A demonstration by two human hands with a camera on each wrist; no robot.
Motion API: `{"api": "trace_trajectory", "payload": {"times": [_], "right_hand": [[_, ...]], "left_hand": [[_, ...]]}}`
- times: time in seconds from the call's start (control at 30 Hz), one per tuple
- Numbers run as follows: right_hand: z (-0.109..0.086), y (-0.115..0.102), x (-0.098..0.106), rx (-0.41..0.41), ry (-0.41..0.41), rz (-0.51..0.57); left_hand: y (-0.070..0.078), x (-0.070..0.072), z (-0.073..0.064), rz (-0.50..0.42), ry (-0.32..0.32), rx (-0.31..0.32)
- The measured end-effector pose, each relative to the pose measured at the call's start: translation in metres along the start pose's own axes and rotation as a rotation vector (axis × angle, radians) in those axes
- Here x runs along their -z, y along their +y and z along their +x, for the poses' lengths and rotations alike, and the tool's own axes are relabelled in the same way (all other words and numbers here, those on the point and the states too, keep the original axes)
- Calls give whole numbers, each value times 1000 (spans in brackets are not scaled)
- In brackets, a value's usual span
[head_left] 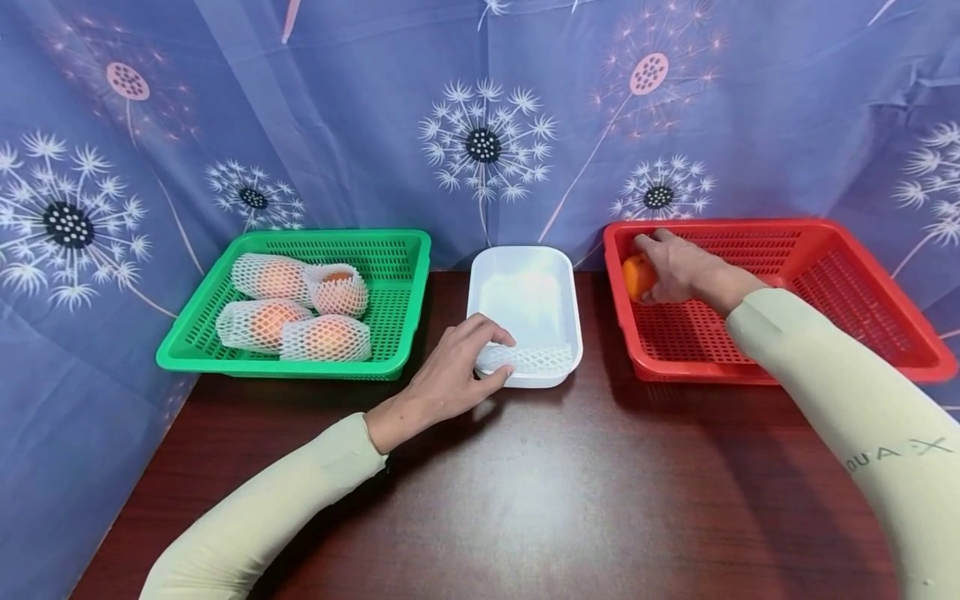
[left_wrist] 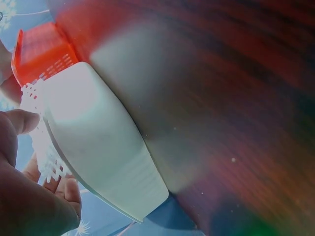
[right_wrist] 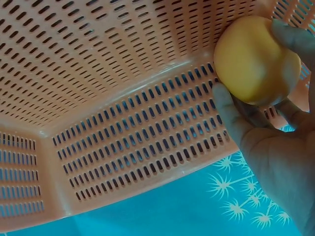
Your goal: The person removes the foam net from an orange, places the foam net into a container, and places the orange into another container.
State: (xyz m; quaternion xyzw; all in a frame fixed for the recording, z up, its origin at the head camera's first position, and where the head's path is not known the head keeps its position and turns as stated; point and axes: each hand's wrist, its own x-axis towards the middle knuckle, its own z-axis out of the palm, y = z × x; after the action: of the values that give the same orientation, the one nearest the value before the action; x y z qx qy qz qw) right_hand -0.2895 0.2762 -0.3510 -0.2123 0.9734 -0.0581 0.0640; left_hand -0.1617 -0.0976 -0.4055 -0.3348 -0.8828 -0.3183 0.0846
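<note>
My left hand [head_left: 450, 367] holds a white foam fruit net [head_left: 536, 358] between thumb and fingers over the near end of a white tray [head_left: 525, 287]. In the left wrist view the net [left_wrist: 45, 152] lies along the tray's rim, flattened and with no fruit visible in it. On the other side, my right hand [head_left: 681, 265] reaches into the red basket [head_left: 626, 337] and grips an orange [head_left: 637, 277] at its left end. The right wrist view has the orange [right_wrist: 253, 61] between the thumb and fingers, close to the basket's slotted wall.
To the left stands a green basket [head_left: 292, 367] with several net-wrapped fruits [head_left: 326, 337]. Both baskets and the tray stand in a row on a dark wooden table [head_left: 525, 483]. A blue dandelion-print cloth [head_left: 360, 100] hangs behind them.
</note>
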Motion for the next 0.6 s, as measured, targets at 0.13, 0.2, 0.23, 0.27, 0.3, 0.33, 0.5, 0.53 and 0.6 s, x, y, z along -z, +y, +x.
{"api": "trace_trajectory", "payload": {"times": [0.13, 0.2, 0.23, 0.27, 0.3, 0.33, 0.5, 0.53, 0.6], "right_hand": [[0, 1, -1, -16, -6, 1], [-1, 1, -1, -19, -6, 1], [-1, 1, -2, -19, -2, 1], [-1, 1, -2, -19, -1, 2], [-1, 1, -2, -16, 1, 3], [-2, 1, -2, -14, 3, 4], [-4, 1, -1, -20, -5, 10], [-4, 2, 0, -24, -7, 11], [-4, 2, 1, -24, -11, 8]], "left_hand": [[0, 1, 0, -7, -3, -1], [0, 2, -1, -6, -7, 2], [0, 2, -1, -5, -9, 3], [1, 2, -1, -4, -10, 4], [1, 2, -1, -1, -10, 4], [1, 2, -1, 1, -10, 3], [1, 4, -1, 11, -5, 1], [1, 5, -1, 11, -4, 1], [1, 5, -1, 14, -2, 2]]}}
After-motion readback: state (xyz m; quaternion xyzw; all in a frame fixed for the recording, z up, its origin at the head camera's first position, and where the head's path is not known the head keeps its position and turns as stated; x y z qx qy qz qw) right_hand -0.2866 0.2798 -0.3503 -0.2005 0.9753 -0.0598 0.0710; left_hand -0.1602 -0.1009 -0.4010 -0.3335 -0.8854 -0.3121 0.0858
